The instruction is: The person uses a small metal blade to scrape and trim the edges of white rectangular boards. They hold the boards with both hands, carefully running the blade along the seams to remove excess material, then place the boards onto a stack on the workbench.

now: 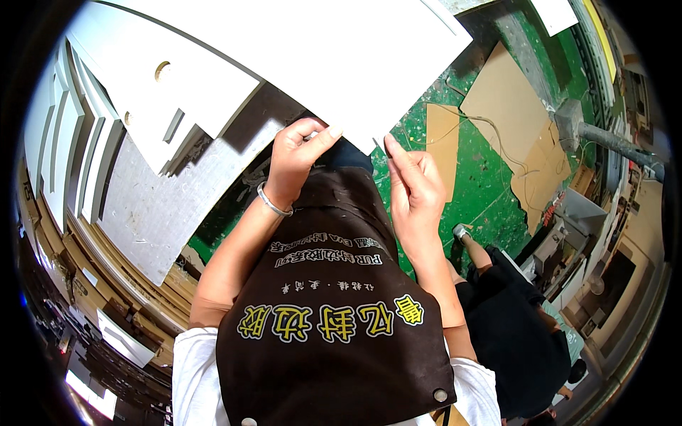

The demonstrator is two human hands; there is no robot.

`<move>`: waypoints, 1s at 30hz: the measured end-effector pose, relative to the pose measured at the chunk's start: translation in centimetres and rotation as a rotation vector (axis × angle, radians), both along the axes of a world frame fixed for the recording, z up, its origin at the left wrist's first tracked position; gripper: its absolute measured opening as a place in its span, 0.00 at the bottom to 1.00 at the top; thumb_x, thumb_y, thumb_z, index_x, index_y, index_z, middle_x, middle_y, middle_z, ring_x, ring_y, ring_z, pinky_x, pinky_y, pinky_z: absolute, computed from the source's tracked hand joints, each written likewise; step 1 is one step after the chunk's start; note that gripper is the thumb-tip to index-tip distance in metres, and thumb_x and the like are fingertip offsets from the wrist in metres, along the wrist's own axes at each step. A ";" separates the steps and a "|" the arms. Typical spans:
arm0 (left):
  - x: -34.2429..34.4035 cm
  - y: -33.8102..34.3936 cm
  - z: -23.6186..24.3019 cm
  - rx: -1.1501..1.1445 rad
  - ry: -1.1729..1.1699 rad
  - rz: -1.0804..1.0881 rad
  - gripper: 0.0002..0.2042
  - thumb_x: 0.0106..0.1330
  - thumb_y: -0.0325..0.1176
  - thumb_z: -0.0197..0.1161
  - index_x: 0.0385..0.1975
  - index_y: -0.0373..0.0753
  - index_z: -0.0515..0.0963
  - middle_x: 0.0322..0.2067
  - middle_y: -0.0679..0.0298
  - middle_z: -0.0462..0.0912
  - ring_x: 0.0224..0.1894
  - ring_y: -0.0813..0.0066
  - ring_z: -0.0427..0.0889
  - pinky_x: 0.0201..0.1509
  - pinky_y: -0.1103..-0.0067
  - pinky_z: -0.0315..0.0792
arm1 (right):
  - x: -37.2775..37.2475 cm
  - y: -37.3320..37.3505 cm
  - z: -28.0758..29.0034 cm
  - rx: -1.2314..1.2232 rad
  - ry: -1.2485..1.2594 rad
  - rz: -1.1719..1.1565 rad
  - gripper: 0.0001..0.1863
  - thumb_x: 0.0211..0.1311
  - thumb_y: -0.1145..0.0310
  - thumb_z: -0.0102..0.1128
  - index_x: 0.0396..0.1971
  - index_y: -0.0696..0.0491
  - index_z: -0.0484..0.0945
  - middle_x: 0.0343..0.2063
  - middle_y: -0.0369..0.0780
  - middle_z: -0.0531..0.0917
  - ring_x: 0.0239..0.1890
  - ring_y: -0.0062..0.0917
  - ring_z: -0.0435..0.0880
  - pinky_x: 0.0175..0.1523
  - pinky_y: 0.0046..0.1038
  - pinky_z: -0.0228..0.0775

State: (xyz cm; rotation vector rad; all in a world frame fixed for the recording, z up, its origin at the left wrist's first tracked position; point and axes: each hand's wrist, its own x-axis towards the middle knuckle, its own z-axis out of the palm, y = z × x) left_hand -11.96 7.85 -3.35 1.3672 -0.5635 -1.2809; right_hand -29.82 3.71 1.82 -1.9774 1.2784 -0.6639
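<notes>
A large white board [298,50] fills the upper middle, its corner pointing toward me. My left hand [295,156] is closed on the board's near edge, left of the corner, thumb on top and a silver bracelet at the wrist. My right hand [413,184] is closed just right of the corner, pinching a small, thin grey item [378,145] too small to identify. My brown printed apron [327,362] hangs below both hands.
More white boards [153,92] sit on a grey metal surface [149,213] to the left. Cardboard sheets [504,99] and cords lie on the green floor [437,220]. A grey pipe [614,142] stands at right. Another person [511,334] is close by at lower right.
</notes>
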 end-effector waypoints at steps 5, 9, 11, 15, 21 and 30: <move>0.1 -0.1 0.1 0.011 -0.018 -0.005 0.08 0.61 0.31 0.62 0.23 0.33 0.79 0.22 0.73 0.76 0.27 0.89 0.70 0.32 0.87 0.63 | 0.4 0.0 0.4 -0.037 0.139 0.066 0.21 0.52 0.80 0.59 0.47 0.48 0.80 0.26 0.39 0.75 0.24 0.29 0.77 0.29 0.28 0.70; 0.2 0.0 -0.1 0.012 -0.053 -0.005 0.09 0.60 0.31 0.63 0.23 0.32 0.78 0.22 0.71 0.77 0.27 0.88 0.71 0.32 0.87 0.64 | 0.7 -0.1 1.6 -0.131 0.329 0.124 0.22 0.49 0.80 0.59 0.47 0.47 0.80 0.25 0.39 0.74 0.24 0.31 0.77 0.26 0.30 0.70; 0.1 -0.1 -0.2 -0.004 -0.071 0.002 0.09 0.60 0.31 0.63 0.22 0.32 0.78 0.22 0.71 0.77 0.27 0.88 0.71 0.32 0.86 0.64 | 0.9 0.0 2.0 -0.153 0.361 0.127 0.24 0.48 0.81 0.58 0.48 0.45 0.80 0.24 0.39 0.73 0.23 0.30 0.76 0.26 0.30 0.69; 0.1 -0.1 -0.2 -0.022 -0.103 0.005 0.09 0.59 0.31 0.64 0.22 0.32 0.78 0.22 0.70 0.77 0.27 0.87 0.71 0.32 0.86 0.63 | 0.8 0.4 2.1 -0.156 0.381 0.120 0.27 0.47 0.83 0.57 0.48 0.43 0.79 0.23 0.38 0.72 0.22 0.29 0.74 0.26 0.29 0.67; 0.0 -0.2 -0.5 -0.055 -0.107 0.017 0.09 0.61 0.32 0.62 0.21 0.35 0.76 0.19 0.72 0.73 0.24 0.88 0.66 0.29 0.86 0.59 | 0.7 0.7 2.5 -0.122 0.394 0.125 0.27 0.47 0.84 0.57 0.49 0.43 0.79 0.23 0.38 0.72 0.22 0.29 0.74 0.27 0.29 0.67; 0.1 -0.3 0.0 -0.057 -0.079 0.002 0.10 0.62 0.33 0.62 0.20 0.37 0.75 0.18 0.74 0.70 0.22 0.89 0.64 0.27 0.87 0.58 | -0.5 -0.4 3.3 0.176 0.148 0.127 0.15 0.58 0.77 0.57 0.45 0.49 0.81 0.24 0.40 0.76 0.25 0.29 0.77 0.32 0.27 0.69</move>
